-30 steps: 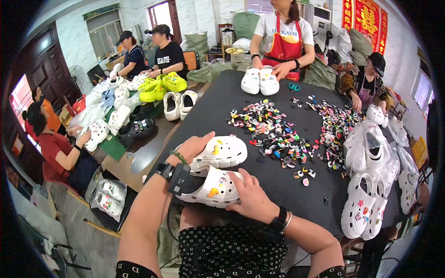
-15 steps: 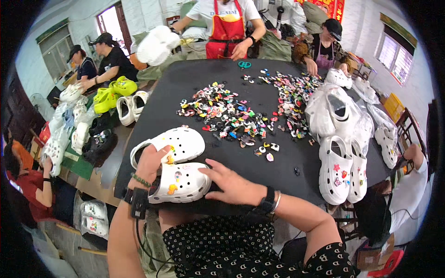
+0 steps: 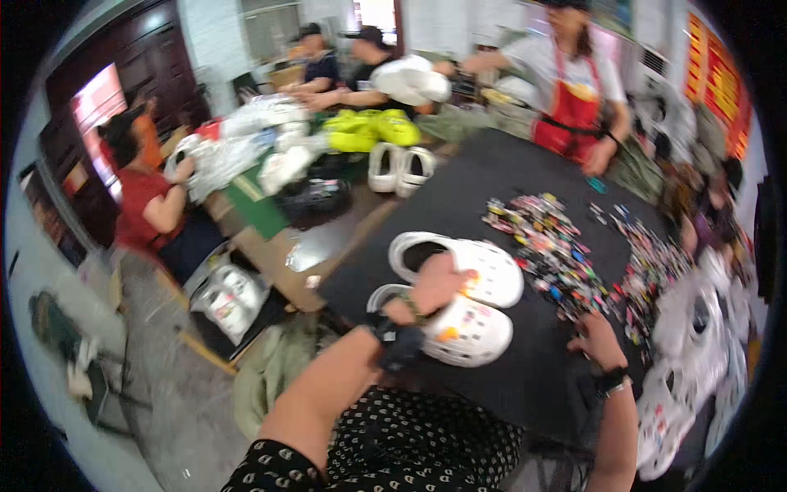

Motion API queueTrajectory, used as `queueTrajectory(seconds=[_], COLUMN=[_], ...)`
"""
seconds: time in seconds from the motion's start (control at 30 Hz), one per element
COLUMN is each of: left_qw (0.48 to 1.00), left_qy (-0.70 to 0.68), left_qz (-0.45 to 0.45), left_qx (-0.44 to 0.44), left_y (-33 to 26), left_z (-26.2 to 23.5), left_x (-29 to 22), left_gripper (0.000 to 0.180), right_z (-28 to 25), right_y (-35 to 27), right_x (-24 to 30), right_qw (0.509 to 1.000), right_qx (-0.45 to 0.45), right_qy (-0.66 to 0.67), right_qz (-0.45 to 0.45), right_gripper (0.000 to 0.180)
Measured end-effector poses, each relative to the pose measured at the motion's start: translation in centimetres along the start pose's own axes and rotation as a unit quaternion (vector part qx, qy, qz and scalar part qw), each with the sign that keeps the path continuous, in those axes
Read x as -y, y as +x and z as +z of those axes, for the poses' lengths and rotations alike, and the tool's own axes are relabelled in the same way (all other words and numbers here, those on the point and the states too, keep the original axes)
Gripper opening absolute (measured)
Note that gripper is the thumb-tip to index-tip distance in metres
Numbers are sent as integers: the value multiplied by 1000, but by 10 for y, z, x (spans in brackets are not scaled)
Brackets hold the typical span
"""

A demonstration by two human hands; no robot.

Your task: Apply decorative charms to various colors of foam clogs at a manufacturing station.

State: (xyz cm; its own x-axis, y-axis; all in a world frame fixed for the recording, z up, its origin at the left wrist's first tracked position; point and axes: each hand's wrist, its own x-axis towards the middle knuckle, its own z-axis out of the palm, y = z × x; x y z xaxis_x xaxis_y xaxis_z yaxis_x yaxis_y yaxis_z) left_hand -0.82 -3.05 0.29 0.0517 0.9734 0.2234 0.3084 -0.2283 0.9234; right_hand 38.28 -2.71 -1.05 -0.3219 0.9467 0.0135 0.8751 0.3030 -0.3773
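Since a moment ago the right hand [image 3: 597,340] has left the white clogs [image 3: 459,299] for the charm pile [image 3: 566,254], fingers unclear. Left hand [image 3: 434,287] pins the pair near the table's near edge; keep it pressing firmly.

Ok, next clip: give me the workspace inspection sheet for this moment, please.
Surface: black table top, bare strip near its far edge.
Job's things: two white clogs side by side, coloured charms fitted on the nearer one.
Clutter: heap of small coloured charms; more white clogs at the right; yellow-green clogs and white ones on the next table.
Hands: left hand rests on the two clogs; right hand at the charm heap, grip unclear.
Cables: nothing seen.
Surroundings: several people seated or standing around; one in a red apron opposite.
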Motion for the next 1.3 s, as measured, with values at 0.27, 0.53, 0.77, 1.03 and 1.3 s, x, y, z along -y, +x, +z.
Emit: queueTrajectory(seconds=[0.27, 0.53, 0.77, 1.03, 1.3], left_qw=[998, 997, 1000, 1000, 999], left_qy=[46, 55, 30, 26, 13], left_qz=[-27, -55, -1, 6, 5], left_qx=[-28, 4, -8, -14, 46], left_y=[4, 7, 3, -1, 7], left_z=[2, 1, 4, -11, -11], left_x=[20, 10, 8, 5, 10], left_gripper=[40, 31, 30, 30, 31], right_z=[4, 8, 16, -20, -29], right_y=[25, 26, 15, 34, 61], right_x=[-20, -28, -33, 50, 130], right_qw=[999, 996, 990, 989, 974], right_qx=[20, -16, -47, -67, -69], right_qy=[15, -51, -98, -40, 146], right_qz=[-27, -75, -88, -126, -161], right_gripper=[39, 26, 14, 9, 16])
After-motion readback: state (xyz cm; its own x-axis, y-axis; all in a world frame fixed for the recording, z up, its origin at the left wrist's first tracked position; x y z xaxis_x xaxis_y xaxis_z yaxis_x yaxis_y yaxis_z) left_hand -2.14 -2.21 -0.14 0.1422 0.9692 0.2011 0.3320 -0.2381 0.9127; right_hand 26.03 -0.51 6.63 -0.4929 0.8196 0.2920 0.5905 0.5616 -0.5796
